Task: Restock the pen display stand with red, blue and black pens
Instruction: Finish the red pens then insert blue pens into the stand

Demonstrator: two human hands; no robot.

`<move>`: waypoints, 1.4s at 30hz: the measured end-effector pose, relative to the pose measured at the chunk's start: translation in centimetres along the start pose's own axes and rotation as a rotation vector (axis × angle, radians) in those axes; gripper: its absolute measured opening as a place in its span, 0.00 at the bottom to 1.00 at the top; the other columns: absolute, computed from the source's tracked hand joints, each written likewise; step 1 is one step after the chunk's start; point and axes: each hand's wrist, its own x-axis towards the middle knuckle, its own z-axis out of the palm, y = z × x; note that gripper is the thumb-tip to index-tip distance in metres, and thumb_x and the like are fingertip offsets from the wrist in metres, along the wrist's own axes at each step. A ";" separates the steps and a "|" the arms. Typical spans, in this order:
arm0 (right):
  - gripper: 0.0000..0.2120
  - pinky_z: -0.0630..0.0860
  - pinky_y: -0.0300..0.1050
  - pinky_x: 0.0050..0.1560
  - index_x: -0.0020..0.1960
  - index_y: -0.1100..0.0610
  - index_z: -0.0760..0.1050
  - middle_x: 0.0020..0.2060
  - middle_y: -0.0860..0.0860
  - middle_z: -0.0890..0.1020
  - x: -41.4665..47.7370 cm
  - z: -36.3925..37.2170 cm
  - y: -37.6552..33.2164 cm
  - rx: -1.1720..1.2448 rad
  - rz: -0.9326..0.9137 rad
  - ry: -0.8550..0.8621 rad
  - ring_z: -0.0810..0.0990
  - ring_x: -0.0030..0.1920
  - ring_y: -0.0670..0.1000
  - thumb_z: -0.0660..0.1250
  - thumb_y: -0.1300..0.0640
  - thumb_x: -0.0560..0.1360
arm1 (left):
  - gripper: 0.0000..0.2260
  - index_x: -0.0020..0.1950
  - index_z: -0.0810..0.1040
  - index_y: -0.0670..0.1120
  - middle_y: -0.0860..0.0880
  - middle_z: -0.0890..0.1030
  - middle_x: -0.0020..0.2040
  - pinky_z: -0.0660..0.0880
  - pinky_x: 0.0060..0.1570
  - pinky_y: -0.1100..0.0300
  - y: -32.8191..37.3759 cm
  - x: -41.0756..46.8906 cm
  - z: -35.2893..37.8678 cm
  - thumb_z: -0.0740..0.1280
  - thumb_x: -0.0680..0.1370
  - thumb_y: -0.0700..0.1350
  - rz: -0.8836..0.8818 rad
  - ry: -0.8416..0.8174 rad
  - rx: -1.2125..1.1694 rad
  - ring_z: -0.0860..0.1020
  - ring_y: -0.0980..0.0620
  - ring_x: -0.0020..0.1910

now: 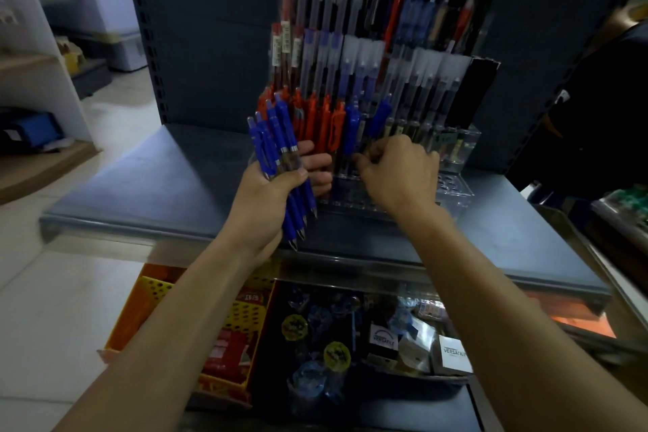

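Left of centre in the frame, the left hand (266, 200) is wrapped round a bundle of blue pens (273, 137), thumb across the front and fingers curled behind, the tips pointing down over the edge of the grey shelf (175, 179). Just right of it, the front row of the pen display stand (459, 151) already carries a full block of red pens (317, 123), so red looks done. Next along, only two slotted blue pens (351, 126) stand in place. The right hand (399, 172) is at their base with its fingers curled in toward the stand; its back hides the fingertips, so I cannot tell whether it has hold of a pen. Further right, black pens (420, 91) fill the tier behind, while the empty holes (452, 186) at the lower right are unfilled. Most of the blue, and perhaps black, seems left.
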 end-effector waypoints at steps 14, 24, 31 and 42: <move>0.10 0.68 0.52 0.59 0.45 0.51 0.80 0.43 0.50 0.83 0.5 -0.7 0.2 0.054 -0.049 -0.035 0.80 0.49 0.56 0.65 0.46 0.77 | 0.13 0.61 0.74 0.41 0.47 0.85 0.45 0.80 0.48 0.55 -1.3 0.5 2.1 0.58 0.80 0.31 -0.002 -0.026 0.018 0.83 0.50 0.44; 0.11 0.74 0.46 0.42 0.44 0.55 0.81 0.41 0.54 0.83 1.4 -0.7 0.3 0.183 -0.053 -0.012 0.81 0.45 0.57 0.67 0.48 0.77 | 0.13 0.60 0.75 0.42 0.45 0.84 0.47 0.80 0.51 0.54 -1.3 0.6 1.4 0.58 0.80 0.31 0.011 -0.016 0.061 0.83 0.50 0.44; 0.10 0.74 0.46 0.41 0.44 0.53 0.81 0.42 0.52 0.83 1.1 -0.1 0.9 0.173 -0.006 -0.087 0.81 0.45 0.54 0.69 0.47 0.75 | 0.12 0.59 0.75 0.41 0.45 0.85 0.48 0.80 0.48 0.56 -1.1 0.5 1.2 0.58 0.80 0.31 -0.003 -0.036 0.035 0.84 0.49 0.45; 0.06 0.74 0.32 0.37 0.50 0.54 0.80 0.37 0.43 0.81 -4.4 -0.3 1.3 0.675 -0.302 -0.168 0.79 0.37 0.41 0.65 0.55 0.79 | 0.11 0.60 0.75 0.43 0.47 0.83 0.58 0.75 0.63 0.55 -1.1 -0.4 1.9 0.58 0.81 0.34 -0.022 -0.131 0.036 0.80 0.52 0.60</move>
